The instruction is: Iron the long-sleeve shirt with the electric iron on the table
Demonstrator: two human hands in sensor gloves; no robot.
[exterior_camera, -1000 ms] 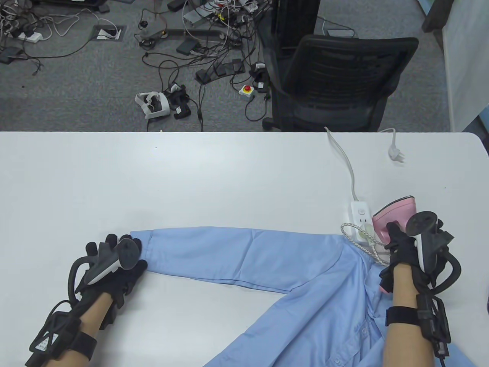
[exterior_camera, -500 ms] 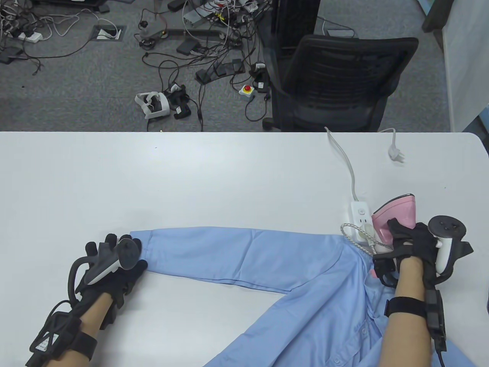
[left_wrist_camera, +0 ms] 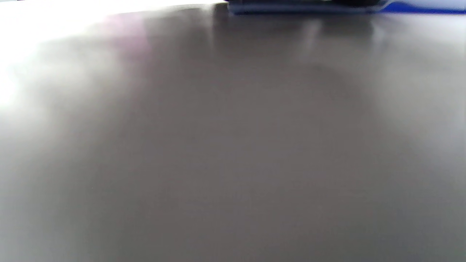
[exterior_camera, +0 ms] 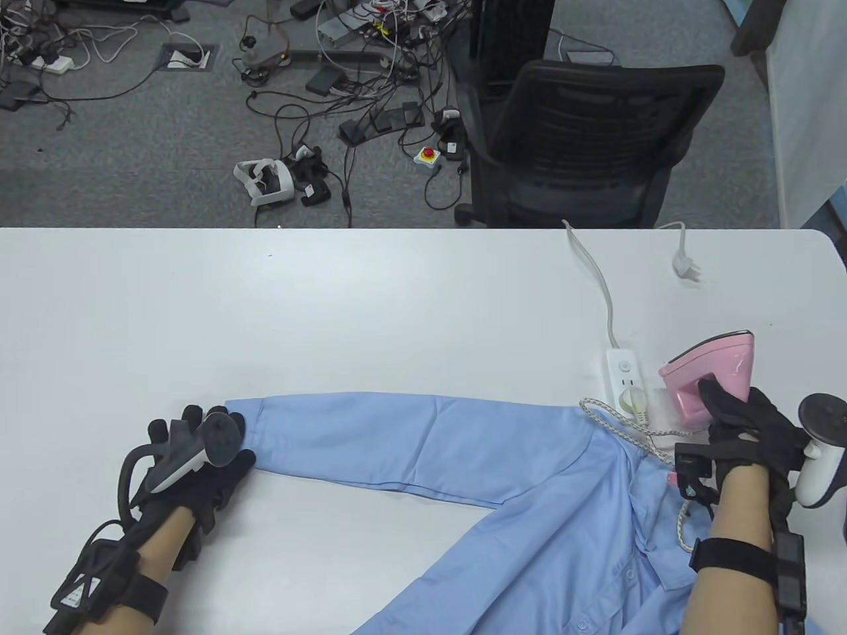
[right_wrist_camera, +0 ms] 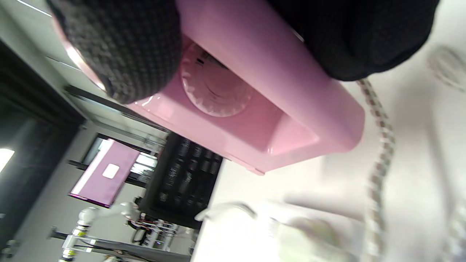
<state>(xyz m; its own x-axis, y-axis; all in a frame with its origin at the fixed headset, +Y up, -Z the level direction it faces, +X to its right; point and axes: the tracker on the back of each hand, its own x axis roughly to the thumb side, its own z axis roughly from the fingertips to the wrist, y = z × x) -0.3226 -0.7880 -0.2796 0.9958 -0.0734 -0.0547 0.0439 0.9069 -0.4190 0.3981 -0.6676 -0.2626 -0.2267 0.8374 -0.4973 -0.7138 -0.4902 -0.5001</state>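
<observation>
**Iron in hand, cuff pinned**

My right hand (exterior_camera: 748, 423) grips the pink iron (exterior_camera: 714, 374) at the table's (exterior_camera: 331, 304) right, just beside the power strip (exterior_camera: 625, 374). The blue shirt (exterior_camera: 529, 503) lies flat, one sleeve stretched left. My left hand (exterior_camera: 198, 456) rests on its cuff, fingers relaxed.

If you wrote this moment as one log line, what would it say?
left hand: rests on cuff | right hand: grips iron beside power strip | shirt: flat on table
</observation>
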